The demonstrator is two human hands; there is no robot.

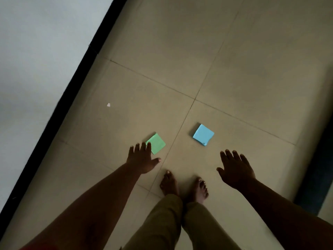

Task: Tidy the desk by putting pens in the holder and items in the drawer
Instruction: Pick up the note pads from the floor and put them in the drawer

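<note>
A green sticky-note pad [157, 143] and a blue sticky-note pad [203, 134] lie on the beige tiled floor, about a hand's width apart. My left hand [142, 158] reaches down with fingers spread, its fingertips at the green pad's near-left edge; whether they touch it is unclear. My right hand [235, 168] hangs open with spread fingers, below and right of the blue pad and apart from it. Neither hand holds anything. No pens, holder, desk or drawer are in view.
My bare feet [183, 186] and tan trousers stand just behind the pads. A white wall with a black skirting strip [75, 83] runs along the left. A small white scrap [108, 105] lies on the floor. Something dark [313, 177] stands at the right edge.
</note>
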